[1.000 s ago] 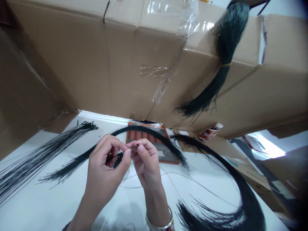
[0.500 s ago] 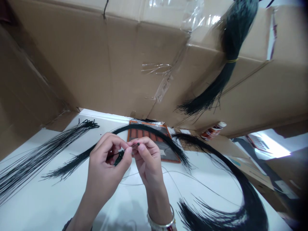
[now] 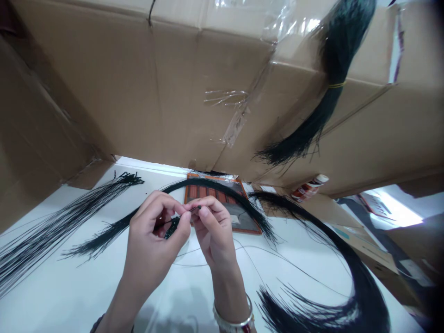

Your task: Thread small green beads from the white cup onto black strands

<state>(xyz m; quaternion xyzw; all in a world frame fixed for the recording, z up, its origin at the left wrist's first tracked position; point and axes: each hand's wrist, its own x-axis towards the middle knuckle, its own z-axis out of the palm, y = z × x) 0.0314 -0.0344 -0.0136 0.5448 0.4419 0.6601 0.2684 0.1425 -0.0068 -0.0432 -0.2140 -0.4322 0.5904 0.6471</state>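
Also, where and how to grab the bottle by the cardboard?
Probably around the middle of the bottle, from the near side: its body looks round and slants in view, white cap up and right, with the cardboard wall behind it.

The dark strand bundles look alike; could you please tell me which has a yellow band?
It is the dark, thin-stranded bundle at upper right, in front of the brown cardboard wall; the bundles on the white tabletop show no band.

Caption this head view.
Left hand and right hand pinch a dark strand above a white table, among dark fibre bundles.
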